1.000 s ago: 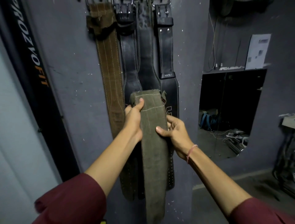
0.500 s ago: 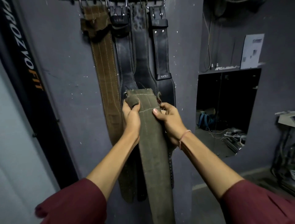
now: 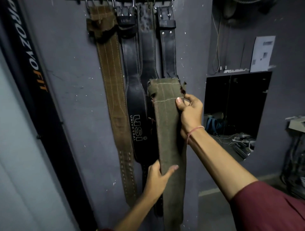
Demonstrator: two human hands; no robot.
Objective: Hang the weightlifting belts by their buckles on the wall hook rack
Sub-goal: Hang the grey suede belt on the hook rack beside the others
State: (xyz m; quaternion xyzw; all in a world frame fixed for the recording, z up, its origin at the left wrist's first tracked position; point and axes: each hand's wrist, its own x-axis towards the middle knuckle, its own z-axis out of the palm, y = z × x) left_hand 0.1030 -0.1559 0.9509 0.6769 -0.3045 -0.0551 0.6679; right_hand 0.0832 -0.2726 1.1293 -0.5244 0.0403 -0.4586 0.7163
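- Head view: A person holds an olive-green suede weightlifting belt (image 3: 166, 125) upright in front of a grey wall (image 3: 66, 82). The belt's top end is well below the wall hook rack (image 3: 132, 1) and not hung on it.
- The right hand (image 3: 189, 115) grips the belt near its frayed upper end, with the thumb pressed across the front face and the fingers curled behind the right edge. A pink thread bracelet (image 3: 194, 130) circles that wrist.
- The left hand (image 3: 158, 179) clasps the belt lower down, thumb lying across the front and fingers wrapped round the left edge.
- The held belt's buckle cannot be made out.
- Four belts hang side by side from the rack's hooks. From the left they are a brown suede belt (image 3: 113, 92), a black leather belt (image 3: 133, 92) printed "USI UNIVERSAL", a worn dark belt (image 3: 146, 49) and a black strap belt (image 3: 168, 49).
- The olive belt overlaps the lower parts of the two right-hand belts.
- A black banner (image 3: 33, 74) with white and orange lettering leans along the left.
- To the right, a dark mirror or opening (image 3: 234, 107) shows a blue bag (image 3: 212, 123), and a paper sheet (image 3: 262, 54) is propped above it.
- A maroon sleeve (image 3: 267, 207) covers the right upper arm.
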